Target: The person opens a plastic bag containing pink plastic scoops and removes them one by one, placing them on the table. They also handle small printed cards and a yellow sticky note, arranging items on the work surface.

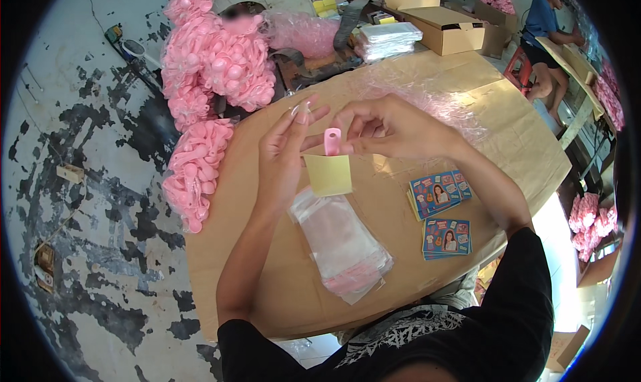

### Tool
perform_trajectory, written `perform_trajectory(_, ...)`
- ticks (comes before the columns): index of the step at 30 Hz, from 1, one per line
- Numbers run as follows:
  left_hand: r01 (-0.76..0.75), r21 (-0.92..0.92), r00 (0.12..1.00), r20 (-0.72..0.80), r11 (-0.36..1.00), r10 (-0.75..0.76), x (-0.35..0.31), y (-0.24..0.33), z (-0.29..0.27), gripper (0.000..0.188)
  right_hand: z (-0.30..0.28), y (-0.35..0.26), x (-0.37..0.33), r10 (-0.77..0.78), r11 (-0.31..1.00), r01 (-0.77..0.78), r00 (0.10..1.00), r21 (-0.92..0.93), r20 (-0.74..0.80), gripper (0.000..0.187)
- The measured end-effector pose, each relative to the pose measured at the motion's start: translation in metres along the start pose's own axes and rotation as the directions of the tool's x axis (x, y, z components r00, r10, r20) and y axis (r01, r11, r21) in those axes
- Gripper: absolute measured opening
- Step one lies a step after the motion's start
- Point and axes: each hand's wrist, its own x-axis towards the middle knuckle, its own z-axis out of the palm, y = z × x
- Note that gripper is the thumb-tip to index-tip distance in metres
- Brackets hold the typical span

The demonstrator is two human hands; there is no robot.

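In front of me hangs a pink plastic handle with a hole near its end (332,140), its lower part hidden behind a pale yellow card (329,176). My right hand (390,128) is closed, thumb and fingertips pinched at the handle's right side. On the other side my left hand (284,145) is raised, thumb and forefinger together with a clear glint at their tips; its other fingers reach behind the handle. Whether clear film wraps card and handle cannot be made out. Below them lies a fanned stack of clear plastic bags (340,242) on the brown-covered table (267,275).
Two stacks of blue printed cards (446,238) lie at the right. Bagged pink plastic pieces (200,162) are heaped along the left edge. Crumpled clear film (427,102), wrapped packs (390,38) and a cardboard box (444,28) are farther back. Another person (544,42) sits at far right.
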Motion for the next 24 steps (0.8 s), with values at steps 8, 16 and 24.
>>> perform_trajectory(8,0.147,-0.110,0.986,0.094,0.983,-0.137,0.000,-0.013,-0.003,0.042,0.013,0.014,0.008,-0.107,0.967,0.139,0.982,0.215,-0.156,0.027)
perform_trajectory(16,0.079,0.003,0.984,0.159,0.997,-0.078,-0.004,-0.006,-0.001,0.042,0.002,0.014,0.006,0.003,0.974,-0.008,1.000,0.228,0.022,0.023)
perform_trajectory(24,0.159,-0.055,0.974,0.170,0.986,-0.148,-0.001,-0.005,-0.008,0.041,0.006,0.015,0.009,-0.045,0.938,0.087,0.990,0.335,-0.131,0.021)
